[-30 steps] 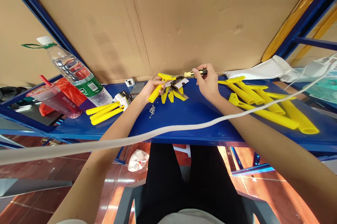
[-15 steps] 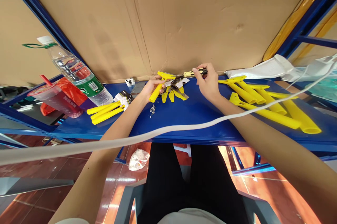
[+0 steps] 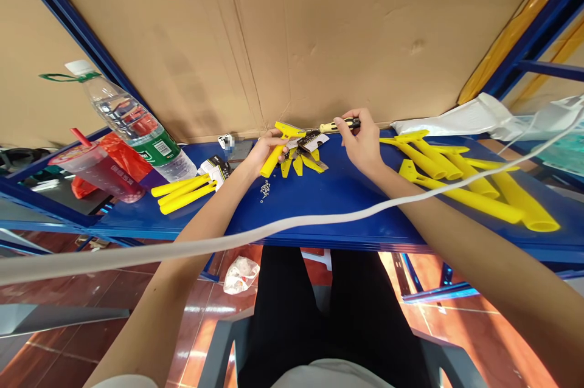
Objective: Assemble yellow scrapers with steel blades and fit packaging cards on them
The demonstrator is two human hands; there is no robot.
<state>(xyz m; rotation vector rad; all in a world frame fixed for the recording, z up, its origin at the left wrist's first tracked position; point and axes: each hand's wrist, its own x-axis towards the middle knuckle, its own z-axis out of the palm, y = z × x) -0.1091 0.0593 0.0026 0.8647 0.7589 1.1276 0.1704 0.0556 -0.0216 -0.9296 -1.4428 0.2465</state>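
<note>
My left hand (image 3: 263, 155) is closed around a yellow scraper (image 3: 272, 163), its thick round handle slanting toward me. A screwdriver (image 3: 329, 127) with a pale yellow and black handle lies in the closed fingers of my right hand (image 3: 364, 143). It points left toward the scraper's head, where a black and white card (image 3: 314, 140) hides whether its tip touches. Below the head, several yellow blade pieces (image 3: 298, 166) fan out on the blue shelf (image 3: 337, 208). Small metal screws or nuts (image 3: 265, 190) lie loose beside them, too small to tell which.
Several yellow handles (image 3: 474, 196) are piled at the right. On the left are carded yellow scrapers (image 3: 187, 196), a water bottle (image 3: 157, 145) and a red drink cup (image 3: 107, 172). A white cable (image 3: 283, 228) crosses in front of my forearms. Cardboard (image 3: 337, 41) stands behind the shelf.
</note>
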